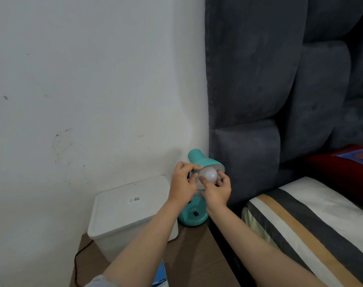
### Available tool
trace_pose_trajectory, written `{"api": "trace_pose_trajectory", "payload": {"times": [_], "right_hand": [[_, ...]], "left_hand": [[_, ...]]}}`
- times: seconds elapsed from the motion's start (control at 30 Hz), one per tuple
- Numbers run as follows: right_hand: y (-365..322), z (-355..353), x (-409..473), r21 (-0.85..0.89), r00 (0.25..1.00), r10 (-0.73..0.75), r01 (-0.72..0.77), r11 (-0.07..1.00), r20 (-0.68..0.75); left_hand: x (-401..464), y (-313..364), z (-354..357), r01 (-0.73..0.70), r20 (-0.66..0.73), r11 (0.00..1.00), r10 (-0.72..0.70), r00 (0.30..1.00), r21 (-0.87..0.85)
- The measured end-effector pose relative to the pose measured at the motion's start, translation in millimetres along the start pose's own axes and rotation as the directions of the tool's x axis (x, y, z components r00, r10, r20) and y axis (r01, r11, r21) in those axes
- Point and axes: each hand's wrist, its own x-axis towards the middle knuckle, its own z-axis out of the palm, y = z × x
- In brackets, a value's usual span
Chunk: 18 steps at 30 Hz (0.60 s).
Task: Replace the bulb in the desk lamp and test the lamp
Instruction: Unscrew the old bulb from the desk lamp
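Your hands are both up at the lamp head: the left hand [182, 179] is pinched narrow on the rim of the teal shade [205, 162], and the right hand [215, 188] is curled round the white bulb [208, 174], thumb below and fingertips [220, 176] on its far side. That split makes sense, I'd say: the left steadies the shade so it doesn't swing on its neck while the right turns the bulb. The bulb sits in the mouth of the shade, most of its globe showing; whether it's going in or coming out, and how deep the thread is, you can't tell from here. The shade is tilted toward you, which gives your fingers room around the glass. The lamp base [194, 214] stands on the brown surface [197, 255], just beside a white lidded box [124, 208], its black switch facing you and within easy reach for the test. The bulb looks unlit
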Motion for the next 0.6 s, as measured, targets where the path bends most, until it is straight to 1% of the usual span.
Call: {"api": "trace_pose_trajectory", "payload": {"times": [0.1, 0.2, 0.33, 0.4, 0.5, 0.6], "right_hand": [[0.4, 0.4, 0.4, -0.033, 1.000, 0.001, 0.000, 0.999, 0.023], [-0.4, 0.6, 1.2, 0.008, 1.000, 0.015, -0.016, 1.000, 0.024], [-5.3, 1.2, 0.3, 0.003, 0.999, -0.001, 0.001, 1.000, -0.053], [-9.1, 2.0, 1.7, 0.031, 0.997, 0.026, -0.024, 0.999, -0.067], [-13.1, 2.0, 2.7, 0.103, 0.993, 0.114, -0.110, 0.989, -0.036], [-10.6, 1.2, 2.7, 0.077, 0.993, 0.121, -0.119, 0.990, -0.017]], "left_hand": [[0.3, 0.2, -0.1, -0.003, 0.000, 1.000, 0.003, 1.000, 0.006], [1.0, -0.9, -0.1, -0.008, -0.003, 1.000, 0.008, 1.000, 0.011], [1.1, -2.1, 0.7, -0.011, 0.001, 1.000, 0.011, 1.000, 0.015], [0.8, -2.3, 0.8, -0.007, -0.004, 1.000, 0.007, 1.000, 0.009], [1.6, -2.7, 0.4, 0.000, -0.007, 1.000, 0.000, 1.000, 0.005], [1.4, -2.0, 0.5, 0.008, -0.003, 1.000, -0.008, 1.000, 0.011]]}}
